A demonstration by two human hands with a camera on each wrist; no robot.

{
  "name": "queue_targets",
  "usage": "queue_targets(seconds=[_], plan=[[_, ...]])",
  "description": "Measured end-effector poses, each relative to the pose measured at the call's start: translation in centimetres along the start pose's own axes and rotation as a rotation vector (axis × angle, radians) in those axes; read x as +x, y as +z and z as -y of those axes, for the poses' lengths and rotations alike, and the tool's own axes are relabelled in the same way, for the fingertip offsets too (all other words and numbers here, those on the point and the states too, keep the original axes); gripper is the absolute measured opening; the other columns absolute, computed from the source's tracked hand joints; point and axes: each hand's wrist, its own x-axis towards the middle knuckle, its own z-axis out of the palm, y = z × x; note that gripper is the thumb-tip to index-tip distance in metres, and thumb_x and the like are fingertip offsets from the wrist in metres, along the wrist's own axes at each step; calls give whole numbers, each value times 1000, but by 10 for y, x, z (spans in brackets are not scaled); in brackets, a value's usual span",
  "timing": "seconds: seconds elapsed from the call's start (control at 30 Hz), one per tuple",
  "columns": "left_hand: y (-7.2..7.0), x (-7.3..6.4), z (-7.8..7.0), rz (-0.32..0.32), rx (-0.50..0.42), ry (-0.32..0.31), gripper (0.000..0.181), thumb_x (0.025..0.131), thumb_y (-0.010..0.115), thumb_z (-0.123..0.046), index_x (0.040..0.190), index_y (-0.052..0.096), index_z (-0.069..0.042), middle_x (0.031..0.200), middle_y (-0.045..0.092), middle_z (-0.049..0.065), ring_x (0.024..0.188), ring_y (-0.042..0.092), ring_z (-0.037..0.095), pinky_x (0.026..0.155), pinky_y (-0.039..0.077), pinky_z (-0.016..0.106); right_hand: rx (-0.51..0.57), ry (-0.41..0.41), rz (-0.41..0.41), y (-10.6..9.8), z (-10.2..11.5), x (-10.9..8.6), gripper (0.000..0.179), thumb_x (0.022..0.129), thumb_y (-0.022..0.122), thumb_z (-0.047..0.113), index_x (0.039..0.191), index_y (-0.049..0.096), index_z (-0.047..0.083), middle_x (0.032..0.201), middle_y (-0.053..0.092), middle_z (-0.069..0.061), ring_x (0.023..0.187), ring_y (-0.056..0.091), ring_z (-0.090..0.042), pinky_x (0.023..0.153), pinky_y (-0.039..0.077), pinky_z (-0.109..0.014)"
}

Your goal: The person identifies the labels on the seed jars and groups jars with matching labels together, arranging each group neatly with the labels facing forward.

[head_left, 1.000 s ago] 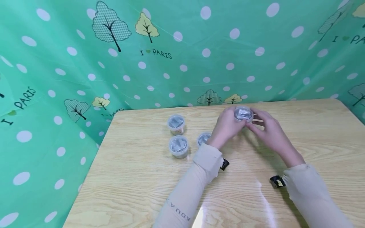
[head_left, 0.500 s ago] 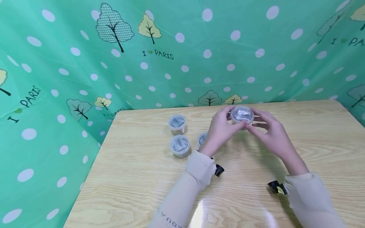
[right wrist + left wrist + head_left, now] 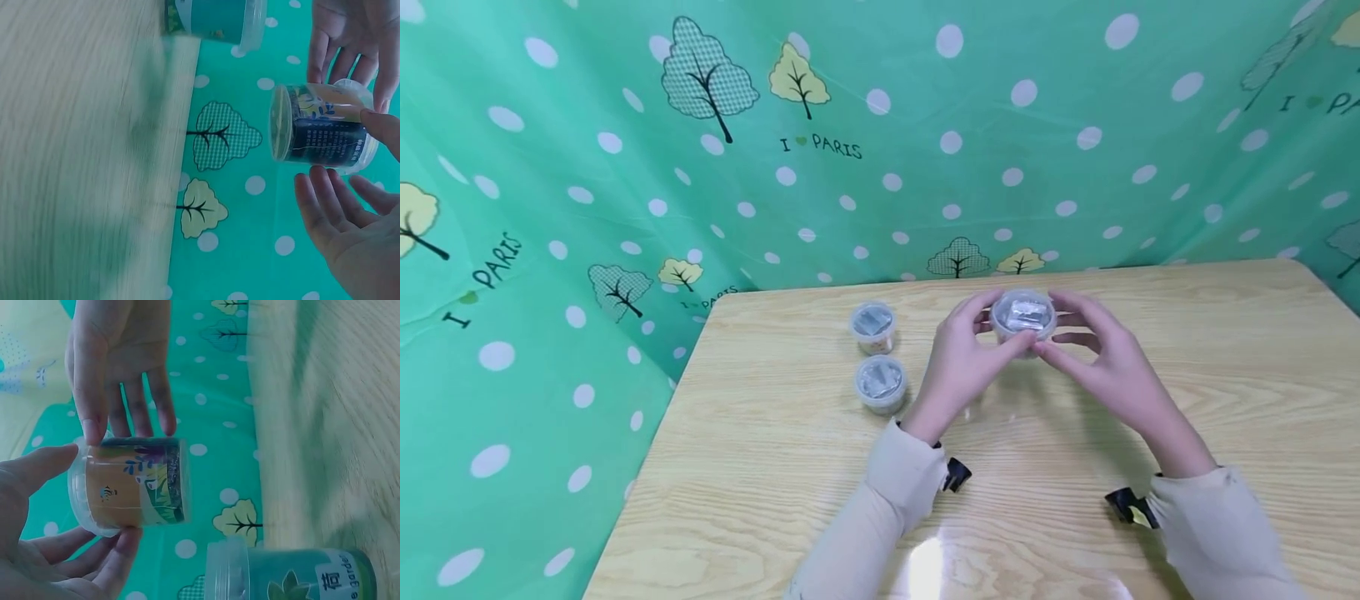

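Note:
Between both hands, raised above the table, is a clear lidded plastic tub (image 3: 1024, 313) with a silver packet under its lid. Its wrap-around label shows orange and dark parts in the left wrist view. My left hand (image 3: 964, 354) grips it from the left, thumb at the lid edge and fingers round the side. My right hand (image 3: 1101, 354) holds the opposite side with thumb and fingertips. A teal-labelled tub (image 3: 300, 575) appears beyond, low in the left wrist view; in the head view the left hand and wrist mostly hide what stands there.
Two similar lidded tubs (image 3: 873, 327) (image 3: 881, 383) stand on the wooden table (image 3: 760, 467), left of the hands. A green dotted cloth (image 3: 895, 100) hangs behind the table and along its left side. Black wrist cameras (image 3: 955, 473) are strapped below each hand.
Both hands have brought the tub slightly left and nearer. The left hand shifted left along its side, and its wrist now covers the third standing tub in the head view.

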Motion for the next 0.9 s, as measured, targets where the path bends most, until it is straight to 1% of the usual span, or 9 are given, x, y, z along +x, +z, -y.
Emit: queue_targets(seconds=[0.13,0.23,0.37,0.4,0.5,0.63,0.73,0.83,0.9], plan=[[-5,-8,1,-10,-3,-11,63,86,79,-29,141,54,-13,138,58,1,111,63,13,93,54,21,24,-9,3,6,3,-3,66,86,73,-3,144,44,0,132,55,-19,110,54,2,91,50,-8],[-10,-13,3,-18,0,2,63,86,79,-29,141,54,-12,138,58,1,112,62,13,95,54,24,49,-18,2,11,6,-3,63,85,74,-5,142,48,1,129,55,-15,111,55,-2,91,52,-11],[-18,-18,5,-27,-25,34,62,86,79,-28,140,54,-10,136,59,2,113,62,15,98,55,33,88,-10,8,16,10,-2,60,85,74,-4,140,52,4,127,53,-9,113,55,-6,93,53,-14],[-19,-20,5,-26,-31,36,61,87,79,-28,140,54,-10,136,59,2,113,62,16,98,55,34,100,-5,11,17,11,-2,60,85,74,-3,140,52,5,128,52,-9,114,54,-6,93,53,-15],[-24,-25,7,-18,-45,30,61,87,78,-28,141,54,-12,136,59,2,114,61,15,98,55,34,146,9,24,21,13,-3,59,85,74,-4,139,52,5,134,51,-9,119,53,-4,96,52,-16],[-29,-32,9,-17,-52,26,60,88,76,-31,141,54,-12,137,59,0,114,60,15,96,54,29,177,20,49,26,15,-5,61,86,74,-1,142,49,6,141,50,-10,121,53,-3,98,51,-17],[-33,-35,9,-16,-69,33,60,89,76,-31,141,53,-12,136,58,-1,114,59,15,96,54,32,170,13,48,28,19,-5,63,87,74,0,144,47,7,142,51,-10,119,55,-4,97,52,-16],[-36,-37,9,-12,-85,49,60,90,75,-31,142,52,-12,137,57,0,115,58,15,97,54,38,196,-3,37,31,21,-5,62,86,73,-4,143,51,7,139,53,-10,117,57,-5,97,52,-18],[-38,-39,10,-13,-87,58,60,90,74,-30,142,51,-11,137,57,1,117,58,15,98,54,39,216,-10,33,33,22,-5,61,86,72,-5,142,52,7,137,54,-11,116,58,-6,97,53,-19]])
